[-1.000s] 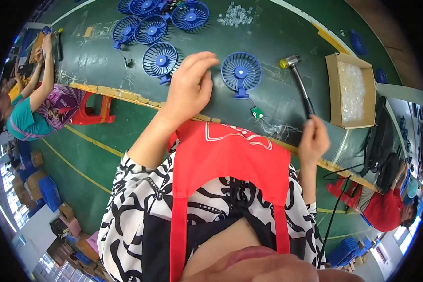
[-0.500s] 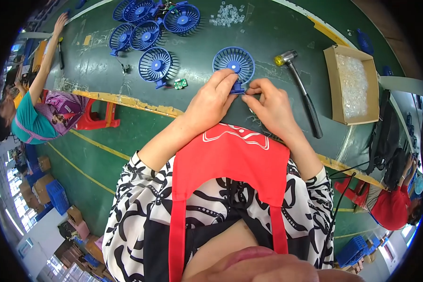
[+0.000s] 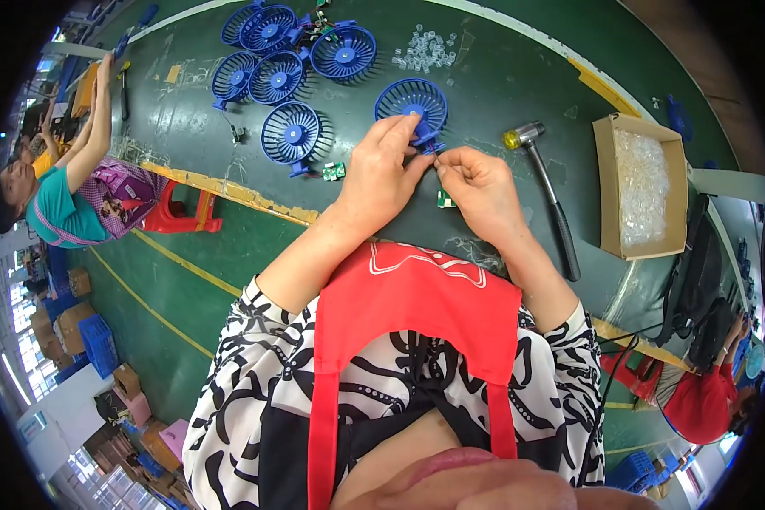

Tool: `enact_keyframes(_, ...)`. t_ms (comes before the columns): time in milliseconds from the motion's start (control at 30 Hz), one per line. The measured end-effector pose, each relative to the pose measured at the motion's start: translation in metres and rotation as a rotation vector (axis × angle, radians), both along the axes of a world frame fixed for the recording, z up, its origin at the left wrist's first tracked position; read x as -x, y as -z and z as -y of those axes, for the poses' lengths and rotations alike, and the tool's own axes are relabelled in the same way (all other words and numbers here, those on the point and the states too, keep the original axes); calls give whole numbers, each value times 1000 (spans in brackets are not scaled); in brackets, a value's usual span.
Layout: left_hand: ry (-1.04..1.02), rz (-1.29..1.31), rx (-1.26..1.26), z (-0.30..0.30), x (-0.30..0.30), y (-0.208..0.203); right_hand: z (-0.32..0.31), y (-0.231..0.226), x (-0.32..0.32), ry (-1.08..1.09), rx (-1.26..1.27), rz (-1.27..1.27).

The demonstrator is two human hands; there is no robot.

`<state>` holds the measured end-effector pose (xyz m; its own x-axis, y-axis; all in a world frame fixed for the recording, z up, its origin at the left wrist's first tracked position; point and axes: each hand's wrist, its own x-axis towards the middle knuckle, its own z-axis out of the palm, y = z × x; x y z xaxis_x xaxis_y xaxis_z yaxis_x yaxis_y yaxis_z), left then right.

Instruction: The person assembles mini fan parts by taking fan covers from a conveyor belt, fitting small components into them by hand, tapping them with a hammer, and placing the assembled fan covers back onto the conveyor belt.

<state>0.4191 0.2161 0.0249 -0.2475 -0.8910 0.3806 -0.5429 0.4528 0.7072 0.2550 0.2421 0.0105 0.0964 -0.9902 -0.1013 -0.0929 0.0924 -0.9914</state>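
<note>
My left hand (image 3: pixel 384 163) is closed on a round blue fan housing (image 3: pixel 410 98), its thumb and fingers gripping near the hub and the stem. At the stem's lower end, the fingertips of my right hand (image 3: pixel 483 189) are pinched together; whatever is between them is too small to make out. A small green circuit board (image 3: pixel 446 200) shows just below those fingers. On the bench left of my hands lies another blue fan housing (image 3: pixel 291 134), with a green circuit board (image 3: pixel 334 172) beside its stem.
Several blue fan housings (image 3: pixel 276 76) lie at the back left, near a pile of small clear plastic pieces (image 3: pixel 425 51). To the right rest a mallet (image 3: pixel 552 200) and a cardboard box (image 3: pixel 608 187) of clear parts. Co-workers sit at both sides; one wears a teal shirt (image 3: pixel 72 208).
The fan housing in my left hand has turned and tilted slightly. My right hand has come closer to its stem, and the green board below shows more. The co-worker at left has shifted their arms.
</note>
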Motion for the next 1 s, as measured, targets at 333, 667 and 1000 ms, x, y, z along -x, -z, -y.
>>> enact_keyframes(333, 12, 95, 308, -1, 11, 5, -1, -3, 6, -1, 5, 44)
enact_keyframes(667, 231, 219, 407, 16, 1, -31, -4, -32, 17, 2, 110, 37)
enact_keyframes(1000, 261, -138, 21, 7, 7, -29, -25, -45, 78, 57, 218, 122)
